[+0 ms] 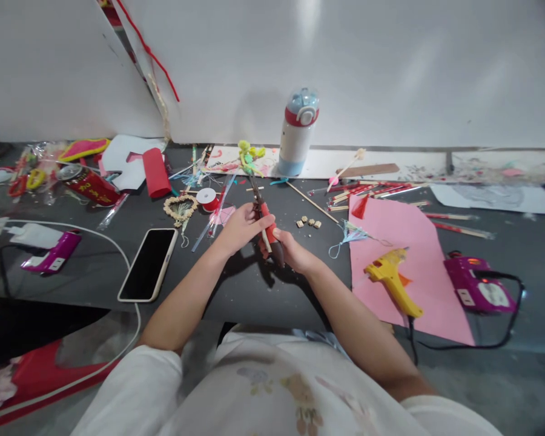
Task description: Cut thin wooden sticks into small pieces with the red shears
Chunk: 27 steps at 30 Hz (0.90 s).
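Near the middle of the dark table, a tool with red-and-dark handles [269, 229] points away from me, its dark tip toward the green pipe-cleaner piece. My left hand [245, 229] has its fingers closed on a thin pale stick [265, 240] lying along the tool. From the right, my right hand [293, 248] is wrapped round the tool's handles, its thumb on the red part. The hands are close together, and some fingers are hidden beneath the tool. Small beige pieces [309, 222] lie to the right of the hands.
A phone [148, 265] and white cable lie left. A bottle [298, 133] stands behind the hands. Right, a yellow glue gun [395, 280] rests on pink paper [418, 242] beside a purple power block [479, 284]. A ribbon spool [208, 198] and red can [91, 184] are back left.
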Each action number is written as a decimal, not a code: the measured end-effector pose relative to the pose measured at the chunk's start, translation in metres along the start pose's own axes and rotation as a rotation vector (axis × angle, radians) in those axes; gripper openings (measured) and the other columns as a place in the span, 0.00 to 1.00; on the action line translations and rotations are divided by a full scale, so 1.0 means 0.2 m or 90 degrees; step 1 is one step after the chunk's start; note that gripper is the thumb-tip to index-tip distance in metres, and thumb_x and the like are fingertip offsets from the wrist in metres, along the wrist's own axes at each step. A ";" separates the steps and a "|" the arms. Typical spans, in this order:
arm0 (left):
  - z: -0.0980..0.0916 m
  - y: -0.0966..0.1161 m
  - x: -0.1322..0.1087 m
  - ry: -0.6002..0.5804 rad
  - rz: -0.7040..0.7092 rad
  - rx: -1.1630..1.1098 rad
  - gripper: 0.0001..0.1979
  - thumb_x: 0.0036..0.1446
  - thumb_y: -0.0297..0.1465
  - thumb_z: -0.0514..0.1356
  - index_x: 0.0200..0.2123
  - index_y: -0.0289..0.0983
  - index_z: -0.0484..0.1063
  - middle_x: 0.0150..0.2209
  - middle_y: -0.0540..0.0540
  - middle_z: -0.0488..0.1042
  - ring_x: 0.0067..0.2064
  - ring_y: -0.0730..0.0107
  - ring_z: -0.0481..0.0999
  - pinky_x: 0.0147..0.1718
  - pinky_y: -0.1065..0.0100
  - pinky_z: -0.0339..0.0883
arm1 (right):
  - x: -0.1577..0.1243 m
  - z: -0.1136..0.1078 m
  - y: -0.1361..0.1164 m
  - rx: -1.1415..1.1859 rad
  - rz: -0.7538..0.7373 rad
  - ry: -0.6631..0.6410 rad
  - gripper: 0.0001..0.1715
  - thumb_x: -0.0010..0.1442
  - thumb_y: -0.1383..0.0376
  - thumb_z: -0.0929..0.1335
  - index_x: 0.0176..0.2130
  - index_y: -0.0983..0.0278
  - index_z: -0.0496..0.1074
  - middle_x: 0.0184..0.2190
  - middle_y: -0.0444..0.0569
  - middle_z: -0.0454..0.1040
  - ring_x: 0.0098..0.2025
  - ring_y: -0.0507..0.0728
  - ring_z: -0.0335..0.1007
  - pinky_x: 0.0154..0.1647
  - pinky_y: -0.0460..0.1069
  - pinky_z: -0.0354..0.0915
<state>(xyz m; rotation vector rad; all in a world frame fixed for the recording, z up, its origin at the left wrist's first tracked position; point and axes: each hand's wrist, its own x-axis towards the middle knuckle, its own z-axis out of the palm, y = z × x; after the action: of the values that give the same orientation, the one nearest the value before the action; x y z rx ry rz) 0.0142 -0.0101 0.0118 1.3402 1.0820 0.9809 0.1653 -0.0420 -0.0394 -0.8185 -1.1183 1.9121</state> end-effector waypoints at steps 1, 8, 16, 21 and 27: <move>0.01 0.00 -0.01 -0.007 0.000 0.000 0.29 0.42 0.53 0.71 0.36 0.36 0.72 0.33 0.42 0.80 0.34 0.65 0.81 0.34 0.66 0.75 | 0.00 0.00 0.00 -0.004 -0.005 -0.003 0.31 0.54 0.37 0.66 0.33 0.62 0.66 0.26 0.46 0.68 0.28 0.53 0.65 0.29 0.49 0.63; 0.01 -0.01 -0.01 0.007 0.012 -0.008 0.26 0.43 0.51 0.70 0.34 0.36 0.71 0.30 0.44 0.79 0.32 0.65 0.80 0.34 0.64 0.74 | -0.02 0.01 -0.03 -0.016 -0.033 -0.065 0.30 0.53 0.38 0.69 0.34 0.61 0.66 0.27 0.45 0.67 0.28 0.53 0.64 0.25 0.47 0.60; 0.02 -0.01 -0.01 0.019 0.018 -0.015 0.27 0.42 0.50 0.71 0.34 0.35 0.72 0.32 0.43 0.79 0.35 0.65 0.80 0.37 0.64 0.73 | -0.01 0.00 -0.01 -0.076 -0.052 -0.066 0.31 0.56 0.37 0.65 0.27 0.62 0.66 0.22 0.44 0.67 0.25 0.52 0.63 0.26 0.48 0.60; 0.01 -0.02 -0.01 0.019 0.020 -0.020 0.27 0.41 0.50 0.71 0.35 0.35 0.72 0.33 0.43 0.79 0.35 0.65 0.80 0.37 0.64 0.73 | -0.01 -0.01 -0.01 -0.105 -0.073 -0.076 0.32 0.58 0.37 0.63 0.27 0.62 0.65 0.22 0.45 0.67 0.24 0.52 0.62 0.27 0.48 0.59; 0.01 -0.01 -0.01 0.025 0.007 -0.021 0.27 0.41 0.50 0.71 0.34 0.35 0.71 0.32 0.44 0.78 0.35 0.65 0.80 0.37 0.64 0.73 | -0.01 0.01 -0.02 -0.078 -0.051 -0.075 0.31 0.55 0.36 0.65 0.30 0.62 0.64 0.23 0.44 0.66 0.25 0.52 0.61 0.25 0.48 0.58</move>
<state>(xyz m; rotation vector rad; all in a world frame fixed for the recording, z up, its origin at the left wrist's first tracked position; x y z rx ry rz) 0.0159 -0.0120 0.0089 1.3054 1.0843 1.0325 0.1668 -0.0429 -0.0348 -0.7226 -1.3307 1.8606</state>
